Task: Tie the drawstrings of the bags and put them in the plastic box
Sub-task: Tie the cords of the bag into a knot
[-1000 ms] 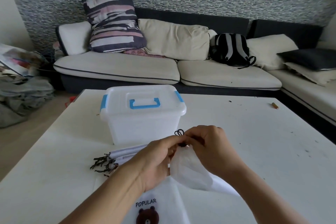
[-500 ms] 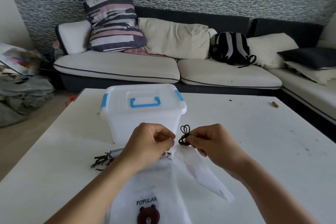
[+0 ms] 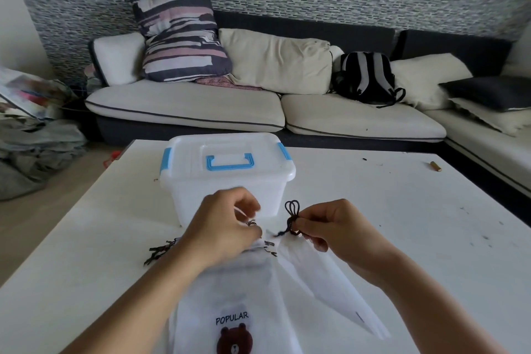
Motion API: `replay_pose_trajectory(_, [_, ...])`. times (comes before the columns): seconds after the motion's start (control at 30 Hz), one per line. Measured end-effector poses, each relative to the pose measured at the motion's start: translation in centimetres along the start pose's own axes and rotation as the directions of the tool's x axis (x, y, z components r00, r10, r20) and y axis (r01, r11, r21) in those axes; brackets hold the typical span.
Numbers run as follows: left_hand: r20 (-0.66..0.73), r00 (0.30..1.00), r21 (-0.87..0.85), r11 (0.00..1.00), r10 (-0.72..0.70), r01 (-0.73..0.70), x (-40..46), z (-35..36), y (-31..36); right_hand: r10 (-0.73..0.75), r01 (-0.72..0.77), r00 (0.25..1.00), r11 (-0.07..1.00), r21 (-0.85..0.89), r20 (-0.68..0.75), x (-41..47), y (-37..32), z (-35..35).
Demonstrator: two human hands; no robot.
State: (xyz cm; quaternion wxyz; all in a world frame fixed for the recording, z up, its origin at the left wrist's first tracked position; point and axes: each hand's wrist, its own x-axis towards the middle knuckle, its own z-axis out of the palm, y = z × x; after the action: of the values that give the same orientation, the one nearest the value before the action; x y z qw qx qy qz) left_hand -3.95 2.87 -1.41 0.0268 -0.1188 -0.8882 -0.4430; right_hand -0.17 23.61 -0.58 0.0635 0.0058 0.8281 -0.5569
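Your left hand [image 3: 227, 227] curls its fingers together in a pinch; your right hand [image 3: 336, 228] pinches too, both forearms reaching forward, hands slightly apart.

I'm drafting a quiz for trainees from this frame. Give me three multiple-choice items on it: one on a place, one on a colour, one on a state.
1. Where does the plastic box stand?
A. on the sofa
B. on the table, beyond the hands
C. on the floor

2. What colour is the box's handle?
A. blue
B. red
C. black

3. How is the box's lid?
A. off
B. propped half open
C. closed

Key: 1 B, it sits on the white table behind both hands; 2 A, the handle and side clips are blue; 3 C, the lid lies flat on the box.
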Motion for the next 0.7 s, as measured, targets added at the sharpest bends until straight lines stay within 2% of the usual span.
replay_pose_trajectory(0.03, [-0.143, 0.982, 0.014, 0.993, 0.121, -0.12, -0.2, -0.2, 0.1, 0.005, -0.005, 1.0, 1.0, 0.008, 0.003, 0.0, 0.1, 0.0])
replay_pose_trajectory(0.07, [-0.286, 0.912, 0.045, 0.955, 0.293, -0.293, -0.5, -0.3, 0.4, 0.011, -0.011, 1.0, 1.0, 0.015, 0.002, 0.1, 0.2, 0.1])
replay_pose_trajectory(0.1, [-0.346, 0.819, 0.104, 0.886, 0.458, -0.452, -0.9, -0.1, 1.1, 0.016, -0.016, 1.0, 1.0, 0.015, 0.003, 0.2, 0.3, 0.1])
replay_pose_trajectory(0.13, [-0.338, 0.734, 0.156, 0.804, 0.589, -0.574, -1.4, 0.2, 1.9, 0.017, -0.017, 1.0, 1.0, 0.012, 0.005, 0.3, 0.3, 0.2])
replay_pose_trajectory(0.17, [-0.305, 0.677, 0.182, 0.739, 0.67, -0.649, -1.9, 1.0, 2.2, 0.017, -0.017, 1.0, 1.0, 0.01, 0.011, 0.4, 0.3, 0.3])
replay_pose_trajectory(0.2, [-0.259, 0.671, 0.191, 0.718, 0.695, -0.67, -2.2, 1.7, 2.4, 0.014, -0.014, 1.0, 1.0, 0.017, 0.023, 0.5, 0.3, 0.5])
replay_pose_trajectory(0.33, [-0.095, 0.8, 0.153, 0.803, 0.592, -0.576, -2.1, 3.2, 1.7, -0.015, 0.009, 0.998, 0.995, 0.1, 0.058, 0.4, 0.3, 0.6])
replay_pose_trajectory(0.5, [-0.039, 0.865, -0.003, 0.865, 0.501, -0.501, -1.6, 3.0, 1.9, -0.054, 0.043, 0.995, 0.992, 0.118, 0.09, 0.2, 0.4, 0.4])
replay_pose_trajectory(0.6, [-0.049, 0.933, -0.149, 0.921, 0.358, -0.361, -1.5, 2.9, 1.7, -0.067, 0.063, 0.995, 0.997, 0.052, 0.071, 0.1, 0.3, 0.2])
replay_pose_trajectory(0.7, [0.025, 0.986, -0.317, 0.937, 0.163, -0.147, -1.2, 2.6, 1.4, -0.08, 0.08, 0.996, 0.997, -0.009, 0.042, -0.1, 0.1, 0.1])
